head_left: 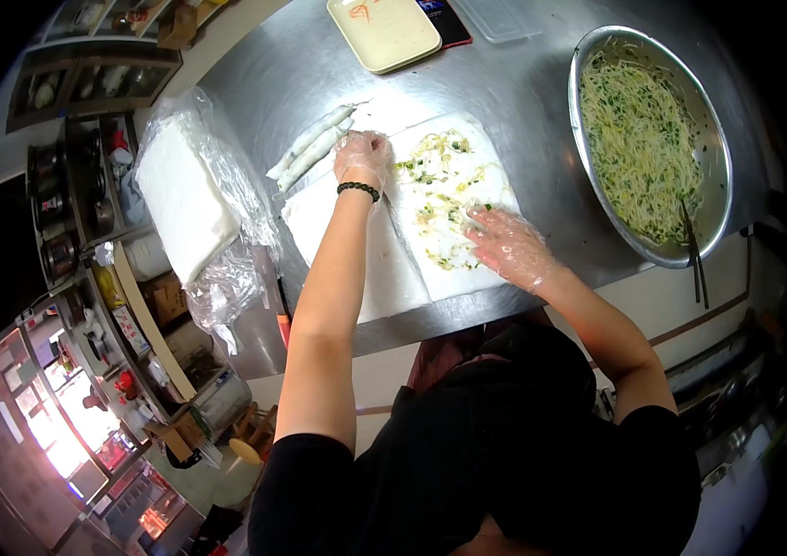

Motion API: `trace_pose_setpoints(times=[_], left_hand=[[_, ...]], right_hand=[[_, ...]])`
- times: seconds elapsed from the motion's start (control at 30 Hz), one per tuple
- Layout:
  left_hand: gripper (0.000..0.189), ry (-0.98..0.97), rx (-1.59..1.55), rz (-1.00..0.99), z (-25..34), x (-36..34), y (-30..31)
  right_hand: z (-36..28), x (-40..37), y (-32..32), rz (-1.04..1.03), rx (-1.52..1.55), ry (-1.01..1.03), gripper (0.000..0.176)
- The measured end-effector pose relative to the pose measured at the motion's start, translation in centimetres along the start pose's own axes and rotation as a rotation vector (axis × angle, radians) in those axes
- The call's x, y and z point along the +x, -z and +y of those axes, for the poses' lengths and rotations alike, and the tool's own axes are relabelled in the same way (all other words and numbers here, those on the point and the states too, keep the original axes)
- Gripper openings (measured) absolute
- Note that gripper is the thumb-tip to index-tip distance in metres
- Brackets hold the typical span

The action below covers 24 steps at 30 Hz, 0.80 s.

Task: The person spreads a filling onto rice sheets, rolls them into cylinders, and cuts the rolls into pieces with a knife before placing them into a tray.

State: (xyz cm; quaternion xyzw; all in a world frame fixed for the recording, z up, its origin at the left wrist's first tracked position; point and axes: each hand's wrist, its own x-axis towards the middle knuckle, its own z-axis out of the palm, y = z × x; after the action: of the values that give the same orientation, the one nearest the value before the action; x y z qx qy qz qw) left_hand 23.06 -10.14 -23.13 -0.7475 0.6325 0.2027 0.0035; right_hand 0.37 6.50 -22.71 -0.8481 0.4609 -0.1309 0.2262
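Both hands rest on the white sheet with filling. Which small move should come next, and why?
Probably start rolling the sheet over the filling: filling already lies spread on it, left hand and right hand rest at opposite ends, and finished rolls lie beside.

Two rolls (310, 146) are lying far left, two flat sheets (393, 264) are lying near, and one bowl (716, 176), one tray (393, 42) and two chopsticks (695, 264) are sitting around.
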Motion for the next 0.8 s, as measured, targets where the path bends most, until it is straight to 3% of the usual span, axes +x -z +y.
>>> trace_pose_setpoints(times=[0.07, 0.17, 0.23, 0.4, 0.47, 0.5, 0.6, 0.73, 0.8], left_hand=[[0.027, 0.054, -0.017, -0.055, 0.4, -0.1, 0.2], [0.025, -0.101, 0.084, 0.058, -0.5, -0.1, -0.6], [0.02, -0.373, 0.096, 0.113, -1.3, -0.9, -0.6], [0.014, -0.463, 0.008, 0.178, -1.5, -1.3, -1.0], [0.015, -0.221, -0.344, 0.121, -2.4, -0.4, -1.7], [0.015, -0.226, -0.342, 0.12, -2.6, -0.3, -2.0], [0.021, -0.17, -0.647, 0.043, -3.1, 0.0, -2.1], [0.026, -0.178, -0.468, 0.039, -1.7, -0.1, -0.3], [0.031, 0.071, -0.226, -0.042, 0.7, -0.5, 0.8]], right_hand=[[-0.1, -0.1, 0.1, 0.002, -0.002, 0.008, 0.027], [-0.3, -0.3, 0.4, 0.01, 0.024, 0.01, 0.027], [-0.1, -0.5, 0.1, -0.002, 0.023, -0.008, 0.028], [2.4, 3.8, -0.3, 0.128, 0.058, 0.037, 0.027], [2.8, 8.3, 0.4, 0.181, 0.139, -0.047, 0.026], [2.9, 11.0, 1.2, 0.171, 0.161, -0.109, 0.024], [4.6, 17.0, -0.5, 0.261, 0.127, -0.044, 0.02], [4.8, 18.2, 0.4, 0.273, 0.119, -0.164, 0.019], [5.2, 16.8, 1.1, 0.316, 0.14, -0.157, 0.018]])
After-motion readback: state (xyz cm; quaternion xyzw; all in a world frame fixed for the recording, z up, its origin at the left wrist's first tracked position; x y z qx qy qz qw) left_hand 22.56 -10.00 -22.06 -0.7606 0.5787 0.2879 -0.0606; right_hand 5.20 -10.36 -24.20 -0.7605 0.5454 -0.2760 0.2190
